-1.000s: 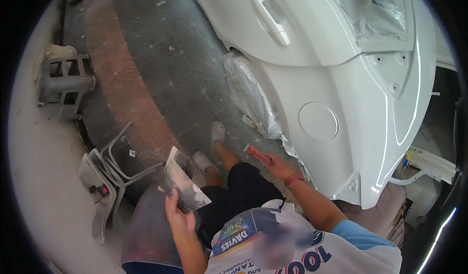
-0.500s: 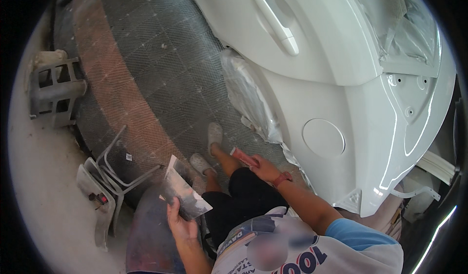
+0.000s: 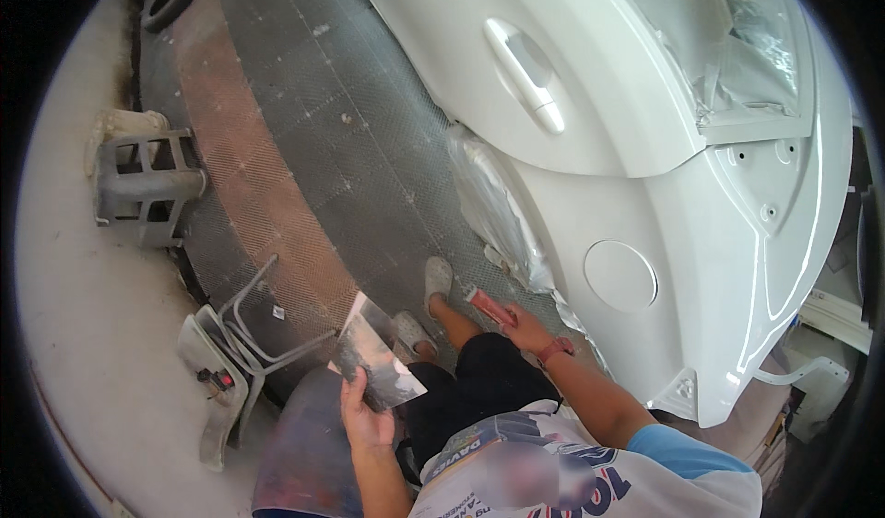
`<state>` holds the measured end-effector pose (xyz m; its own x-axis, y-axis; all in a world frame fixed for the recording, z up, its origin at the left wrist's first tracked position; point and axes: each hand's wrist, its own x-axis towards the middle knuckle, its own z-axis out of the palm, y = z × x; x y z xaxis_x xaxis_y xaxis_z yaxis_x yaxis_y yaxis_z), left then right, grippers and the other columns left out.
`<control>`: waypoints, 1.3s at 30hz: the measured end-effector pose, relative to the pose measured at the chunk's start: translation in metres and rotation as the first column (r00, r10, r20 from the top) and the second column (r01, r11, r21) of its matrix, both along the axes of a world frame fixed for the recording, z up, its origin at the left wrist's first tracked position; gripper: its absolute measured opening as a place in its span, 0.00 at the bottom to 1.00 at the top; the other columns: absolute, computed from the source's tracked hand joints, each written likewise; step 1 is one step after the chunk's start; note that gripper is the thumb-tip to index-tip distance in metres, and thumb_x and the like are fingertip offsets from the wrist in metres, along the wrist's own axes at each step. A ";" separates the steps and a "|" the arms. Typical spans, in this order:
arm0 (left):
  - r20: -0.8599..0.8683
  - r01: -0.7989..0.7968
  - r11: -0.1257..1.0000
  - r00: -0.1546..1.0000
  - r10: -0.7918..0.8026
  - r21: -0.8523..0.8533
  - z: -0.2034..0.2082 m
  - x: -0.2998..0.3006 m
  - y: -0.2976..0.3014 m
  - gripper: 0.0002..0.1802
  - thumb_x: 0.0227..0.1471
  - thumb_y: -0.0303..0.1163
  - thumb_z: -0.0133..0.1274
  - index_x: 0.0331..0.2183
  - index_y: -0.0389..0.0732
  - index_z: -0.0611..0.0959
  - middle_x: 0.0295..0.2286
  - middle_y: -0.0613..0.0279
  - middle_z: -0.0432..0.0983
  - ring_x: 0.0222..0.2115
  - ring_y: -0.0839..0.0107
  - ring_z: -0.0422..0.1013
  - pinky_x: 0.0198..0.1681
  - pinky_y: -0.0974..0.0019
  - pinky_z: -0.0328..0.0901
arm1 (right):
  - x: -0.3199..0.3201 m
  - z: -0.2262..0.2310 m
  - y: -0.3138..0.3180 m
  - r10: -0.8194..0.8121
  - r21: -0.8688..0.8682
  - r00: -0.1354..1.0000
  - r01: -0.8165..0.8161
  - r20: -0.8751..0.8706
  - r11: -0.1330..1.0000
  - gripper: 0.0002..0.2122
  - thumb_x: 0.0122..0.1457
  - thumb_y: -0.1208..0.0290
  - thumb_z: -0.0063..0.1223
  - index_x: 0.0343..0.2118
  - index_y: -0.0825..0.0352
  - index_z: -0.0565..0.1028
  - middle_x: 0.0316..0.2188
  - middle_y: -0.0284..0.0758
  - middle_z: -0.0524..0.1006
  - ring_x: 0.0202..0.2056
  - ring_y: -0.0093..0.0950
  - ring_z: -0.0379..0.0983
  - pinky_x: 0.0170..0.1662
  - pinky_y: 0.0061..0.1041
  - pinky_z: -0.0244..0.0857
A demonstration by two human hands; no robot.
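My left hand grips the lower edge of a thin flat board, smeared grey, white and pinkish. The board slants in front of my left thigh. My right hand, fingers wrapped, holds a red flat tool with a pale front end, much like a putty knife. That tool points up and left, apart from the board. To the right stands a glossy white car body with a door handle and a round fuel flap. Neither hand touches the car.
Grey plastic sheeting covers the wheel area. On the left are a grey stool lying on its side, a metal-legged chair and a tire. Patterned floor runs between wall and car. Masking film covers the window.
The view has swung, so the car, stool, chair and both hands sit further right and mostly lower in the picture. Both hands keep the same holds.
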<state>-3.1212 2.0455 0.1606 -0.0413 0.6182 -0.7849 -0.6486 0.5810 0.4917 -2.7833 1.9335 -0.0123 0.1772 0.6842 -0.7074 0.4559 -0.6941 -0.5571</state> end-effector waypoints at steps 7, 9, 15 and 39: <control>0.136 0.077 0.991 0.987 -0.091 0.105 0.030 -0.012 0.001 0.23 0.67 0.31 0.56 0.61 0.37 0.74 0.52 0.52 0.81 0.54 0.57 0.78 0.60 0.51 0.71 | -0.001 0.026 -0.045 -0.028 0.024 0.989 0.025 0.147 0.999 0.25 0.59 0.60 0.65 0.56 0.67 0.75 0.49 0.51 0.82 0.51 0.51 0.80 0.55 0.43 0.72; 0.141 0.144 0.969 0.974 -0.174 0.202 0.043 -0.020 -0.006 0.24 0.67 0.35 0.57 0.60 0.38 0.76 0.52 0.54 0.81 0.53 0.59 0.78 0.60 0.52 0.70 | -0.004 0.040 -0.066 -0.067 0.013 0.980 0.065 0.185 0.998 0.25 0.59 0.60 0.65 0.56 0.67 0.75 0.49 0.52 0.82 0.52 0.51 0.79 0.55 0.43 0.71; 0.202 0.153 0.931 0.952 -0.228 0.333 0.059 -0.066 -0.018 0.23 0.69 0.32 0.53 0.61 0.34 0.73 0.53 0.47 0.81 0.53 0.57 0.78 0.60 0.52 0.72 | -0.014 0.069 -0.126 -0.095 0.041 0.964 0.087 0.248 0.995 0.25 0.57 0.60 0.66 0.55 0.66 0.77 0.50 0.52 0.82 0.52 0.51 0.80 0.56 0.43 0.72; 0.287 0.226 0.912 0.899 -0.330 0.341 0.043 -0.099 -0.041 0.30 0.67 0.35 0.57 0.65 0.35 0.69 0.58 0.51 0.74 0.61 0.56 0.70 0.66 0.49 0.64 | -0.040 0.125 -0.296 -0.299 0.075 0.854 0.296 0.426 0.952 0.23 0.55 0.63 0.65 0.54 0.62 0.78 0.46 0.50 0.84 0.50 0.51 0.81 0.54 0.46 0.73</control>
<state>-3.2201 2.0048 0.2038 0.3962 0.7680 -0.5033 -0.6364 0.6248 0.4523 -2.8229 1.6378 0.1126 0.6567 0.5547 -0.5110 0.4219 -0.8318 -0.3607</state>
